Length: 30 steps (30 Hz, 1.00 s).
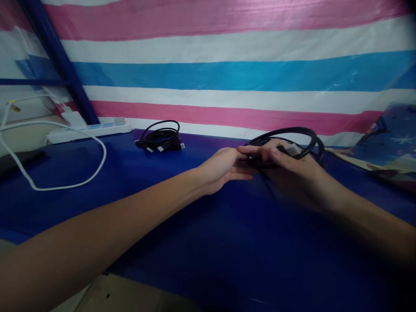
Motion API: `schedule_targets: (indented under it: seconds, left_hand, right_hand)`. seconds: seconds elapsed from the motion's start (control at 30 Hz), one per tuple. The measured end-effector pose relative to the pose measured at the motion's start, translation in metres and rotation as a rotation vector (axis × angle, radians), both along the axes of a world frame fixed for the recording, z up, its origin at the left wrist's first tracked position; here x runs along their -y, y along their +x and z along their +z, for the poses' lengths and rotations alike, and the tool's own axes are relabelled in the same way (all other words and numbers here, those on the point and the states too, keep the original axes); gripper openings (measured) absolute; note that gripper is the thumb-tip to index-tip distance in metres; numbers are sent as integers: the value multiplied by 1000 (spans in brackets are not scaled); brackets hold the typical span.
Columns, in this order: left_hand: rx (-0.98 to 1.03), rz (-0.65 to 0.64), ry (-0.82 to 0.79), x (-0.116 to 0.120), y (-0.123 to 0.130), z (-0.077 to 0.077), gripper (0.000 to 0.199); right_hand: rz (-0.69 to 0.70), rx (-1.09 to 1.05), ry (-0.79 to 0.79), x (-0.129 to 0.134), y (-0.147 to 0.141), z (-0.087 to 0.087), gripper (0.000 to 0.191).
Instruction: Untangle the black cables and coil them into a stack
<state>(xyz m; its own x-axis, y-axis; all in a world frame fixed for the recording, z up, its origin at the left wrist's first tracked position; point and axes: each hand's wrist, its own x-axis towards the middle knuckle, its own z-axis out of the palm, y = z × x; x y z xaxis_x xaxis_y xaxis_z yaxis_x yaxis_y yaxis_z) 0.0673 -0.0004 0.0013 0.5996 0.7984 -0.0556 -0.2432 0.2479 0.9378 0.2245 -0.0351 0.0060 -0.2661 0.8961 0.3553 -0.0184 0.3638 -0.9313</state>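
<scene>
Between my hands is a coiled black cable (303, 132), its loops raised above the blue tabletop at the right. My right hand (292, 162) is closed around the coil, with a plug with a light grey metal end (293, 149) showing above the fingers. From the left, my left hand (225, 167) reaches the near side of the coil, thumb on top and fingers below, seemingly pinching part of the cable. Its fingertips are partly hidden. A second coil of black cable (159, 138), with several silver-ended plugs, lies on the table left of my hands.
The blue tabletop (208, 234) stretches beneath both arms. At the back left are a white power strip (91, 131) with a white charger (74, 118), and a looping white cord (65, 187). Behind stands a striped sheet (208, 73) beside a blue metal post (61, 56).
</scene>
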Motion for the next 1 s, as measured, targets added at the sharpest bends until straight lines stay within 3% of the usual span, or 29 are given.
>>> schedule_targets:
  seconds: [0.27,0.4,0.47,0.53,0.63,0.7,0.87,1.0]
  left_hand:
    - [166,108,21,7,4,7,9]
    - [140,261,97,-2,-4,11,9]
    - [48,219,238,-4,-8,15,12]
    - [-35,77,359,-2,-11,19,16]
    - [-117,-117,440,5,-13,24,23]
    - [-157,-155,481,8,-12,27,31]
    - [-186,-80,545,10,-10,27,38]
    - [-103,94,512,14,-5,24,39]
  right_hand:
    - [-34,34,-102,4,6,18,36]
    - [93,34,-295,4,5,9,20]
    - [56,18,-392,1,5,4,20]
    - [-37,-4,-422,-3,6,1,24]
    - [-111,6,-373,-8,7,2,20]
    - [-140,73,-296,-10,8,4,18]
    - [-279,319,-122,-8,11,9,13]
    - [-216,386,-97,-4,11,9,19]
